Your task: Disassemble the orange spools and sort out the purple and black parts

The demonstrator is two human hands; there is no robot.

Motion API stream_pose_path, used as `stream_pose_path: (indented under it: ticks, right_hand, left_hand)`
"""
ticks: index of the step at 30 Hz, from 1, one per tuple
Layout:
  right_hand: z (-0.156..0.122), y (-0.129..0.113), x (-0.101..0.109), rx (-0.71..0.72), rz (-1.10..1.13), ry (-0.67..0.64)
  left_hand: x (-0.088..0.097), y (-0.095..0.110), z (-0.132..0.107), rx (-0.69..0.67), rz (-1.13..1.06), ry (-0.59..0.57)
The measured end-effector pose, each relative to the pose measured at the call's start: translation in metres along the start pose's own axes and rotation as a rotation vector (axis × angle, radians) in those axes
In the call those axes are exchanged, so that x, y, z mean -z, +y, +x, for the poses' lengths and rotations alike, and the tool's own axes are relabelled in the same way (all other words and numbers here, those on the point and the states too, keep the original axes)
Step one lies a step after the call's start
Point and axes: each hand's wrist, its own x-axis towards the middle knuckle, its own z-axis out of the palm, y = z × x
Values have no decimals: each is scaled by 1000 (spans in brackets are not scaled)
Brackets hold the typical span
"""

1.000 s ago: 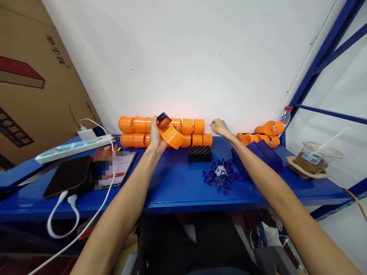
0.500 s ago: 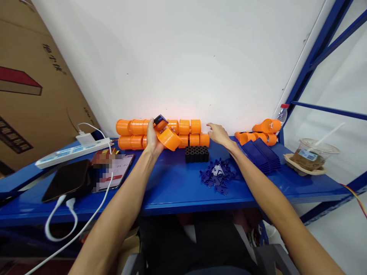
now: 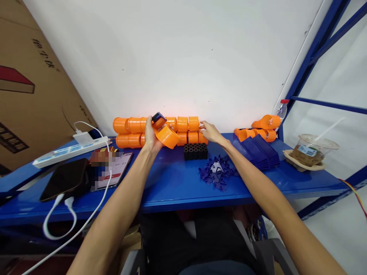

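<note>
My left hand is closed around an orange plastic cylinder part with a small dark blue piece at its top, held just in front of a two-high row of orange cylinders along the wall. At the right end of that row, my right hand rests with fingers spread, touching the last orange cylinder, and holds nothing. A block of small black tubes lies on the blue shelf between my hands. A heap of little dark blue clips lies under my right forearm.
A stack of dark blue flat pieces and more orange parts lie at the right, with a plastic bottle and an iced drink cup beyond. At the left are two phones, white cables, a power strip and a cardboard box.
My right hand has moved left from open space near the wall and opened onto the end of the orange row. My left hand keeps its hold on the orange part.
</note>
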Motion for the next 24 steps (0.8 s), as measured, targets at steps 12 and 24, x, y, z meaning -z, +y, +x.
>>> stream_pose_path:
  ticks: [12, 24]
  right_hand:
    - [-45, -11, 44, 89, -191, -227]
    - [-47, -17, 32, 184, -80, 106]
  left_hand:
    - [-3, -2, -9, 63, 39, -43]
    - [-10, -6, -23, 129, 271, -164]
